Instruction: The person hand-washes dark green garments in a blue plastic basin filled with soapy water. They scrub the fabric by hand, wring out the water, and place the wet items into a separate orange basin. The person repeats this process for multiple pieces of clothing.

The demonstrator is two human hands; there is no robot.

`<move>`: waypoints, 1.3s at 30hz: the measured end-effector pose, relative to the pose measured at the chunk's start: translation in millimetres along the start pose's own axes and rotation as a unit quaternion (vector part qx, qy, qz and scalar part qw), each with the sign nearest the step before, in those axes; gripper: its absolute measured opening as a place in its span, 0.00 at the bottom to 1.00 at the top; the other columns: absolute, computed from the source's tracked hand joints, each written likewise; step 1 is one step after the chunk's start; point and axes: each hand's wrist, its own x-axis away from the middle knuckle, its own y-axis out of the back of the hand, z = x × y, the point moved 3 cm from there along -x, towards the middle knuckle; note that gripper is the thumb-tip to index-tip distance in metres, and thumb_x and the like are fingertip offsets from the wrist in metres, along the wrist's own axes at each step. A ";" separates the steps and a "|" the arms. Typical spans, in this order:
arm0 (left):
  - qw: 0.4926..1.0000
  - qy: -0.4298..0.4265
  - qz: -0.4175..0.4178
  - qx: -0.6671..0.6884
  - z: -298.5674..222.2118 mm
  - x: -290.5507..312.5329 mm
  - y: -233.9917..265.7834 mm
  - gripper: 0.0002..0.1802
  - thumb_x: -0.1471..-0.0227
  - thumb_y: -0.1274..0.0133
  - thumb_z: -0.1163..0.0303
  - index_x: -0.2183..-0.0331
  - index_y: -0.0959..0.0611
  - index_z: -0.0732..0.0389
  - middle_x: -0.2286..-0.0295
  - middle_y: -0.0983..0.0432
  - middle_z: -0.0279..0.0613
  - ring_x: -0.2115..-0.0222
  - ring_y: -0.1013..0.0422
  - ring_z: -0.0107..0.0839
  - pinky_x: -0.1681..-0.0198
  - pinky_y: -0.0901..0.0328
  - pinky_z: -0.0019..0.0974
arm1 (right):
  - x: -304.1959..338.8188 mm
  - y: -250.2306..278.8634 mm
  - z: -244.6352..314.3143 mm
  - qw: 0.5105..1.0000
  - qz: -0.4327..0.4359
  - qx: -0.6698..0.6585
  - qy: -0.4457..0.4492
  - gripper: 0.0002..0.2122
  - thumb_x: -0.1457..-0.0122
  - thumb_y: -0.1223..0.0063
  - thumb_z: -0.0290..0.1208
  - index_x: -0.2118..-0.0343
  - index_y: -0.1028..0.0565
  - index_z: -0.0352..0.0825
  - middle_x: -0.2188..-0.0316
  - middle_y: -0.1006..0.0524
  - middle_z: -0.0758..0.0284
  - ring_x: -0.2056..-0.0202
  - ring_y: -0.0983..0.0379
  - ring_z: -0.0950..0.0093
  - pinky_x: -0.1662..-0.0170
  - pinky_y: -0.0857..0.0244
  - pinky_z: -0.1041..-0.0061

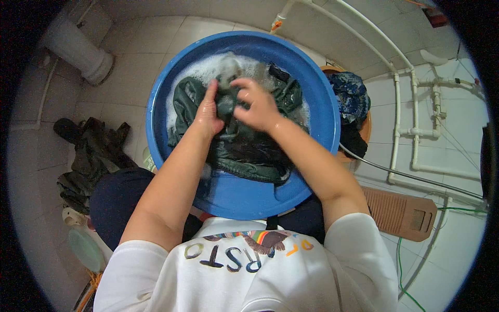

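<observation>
A wet dark green garment point(189, 99) lies bunched in a big blue basin point(239, 195) of sudsy water. Over its middle, my left hand point(209, 112) is held edge-up with the fingers stretched out. Close beside it, my right hand point(257, 106) hovers with fingers half bent and spread, slightly smeared by motion. Neither hand grips the cloth. White foam point(200, 67) floats along the far side of the water, with a blurred patch of splash just beyond my fingertips.
More dark wet clothes point(96, 156) lie on the tiled floor at left. An orange tub point(368, 127) with blue patterned clothing point(349, 99) stands at right. A brown washboard point(400, 213) lies nearer me, by white wall pipes point(397, 119) and a metal hose point(410, 177).
</observation>
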 end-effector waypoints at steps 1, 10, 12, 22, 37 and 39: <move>1.000 -0.003 0.003 0.003 -3.6 2.0 -1.7 0.30 0.60 0.51 0.43 0.60 0.28 0.56 0.64 0.29 0.41 0.64 0.32 0.38 0.58 0.39 0.43 | 3.4 2.0 20.7 1.000 -0.003 -0.007 0.029 0.08 0.65 0.48 0.29 0.82 0.33 0.33 0.65 0.31 0.62 0.65 0.33 0.63 0.62 0.37 0.70; 0.966 -0.077 -0.159 -0.189 15.5 18.9 13.3 0.19 0.50 0.61 0.58 0.58 0.30 0.56 0.64 0.30 0.41 0.67 0.31 0.32 0.63 0.37 0.35 | -2.4 -23.1 42.1 0.991 -0.121 0.059 0.002 0.07 0.60 0.50 0.36 0.84 0.30 0.38 0.80 0.28 0.63 0.78 0.31 0.62 0.74 0.37 0.66; 0.972 -0.085 -0.131 -0.175 16.7 29.4 -11.7 0.14 0.52 0.57 0.63 0.69 0.25 0.63 0.73 0.28 0.41 0.73 0.31 0.31 0.69 0.37 0.32 | -12.5 -23.8 11.1 0.962 -0.199 0.004 -0.187 0.08 0.56 0.52 0.36 0.82 0.30 0.37 0.81 0.29 0.61 0.77 0.32 0.60 0.73 0.37 0.68; 0.972 -0.132 -0.150 -0.124 16.6 14.8 0.4 0.22 0.53 0.56 0.54 0.62 0.26 0.62 0.65 0.30 0.39 0.64 0.34 0.35 0.57 0.42 0.36 | -1.4 -38.2 -0.9 0.978 -0.072 -0.027 -0.195 0.09 0.59 0.50 0.38 0.81 0.30 0.38 0.78 0.28 0.60 0.74 0.31 0.59 0.71 0.36 0.65; 0.986 -0.154 0.004 0.066 9.7 -34.8 42.9 0.24 0.50 0.56 0.56 0.53 0.36 0.57 0.57 0.36 0.39 0.55 0.40 0.35 0.51 0.44 0.40 | 8.9 -23.6 -107.8 0.874 0.126 0.263 -0.388 0.11 0.60 0.45 0.35 0.72 0.25 0.37 0.60 0.30 0.62 0.59 0.33 0.65 0.61 0.37 0.65; 0.992 -0.117 -0.022 0.045 11.0 -21.0 32.1 0.25 0.51 0.57 0.51 0.55 0.34 0.57 0.58 0.35 0.39 0.57 0.38 0.35 0.52 0.43 0.40 | 1.6 -34.3 -77.1 0.965 -0.028 0.202 -0.163 0.08 0.62 0.44 0.33 0.78 0.27 0.36 0.65 0.29 0.63 0.64 0.32 0.65 0.63 0.37 0.68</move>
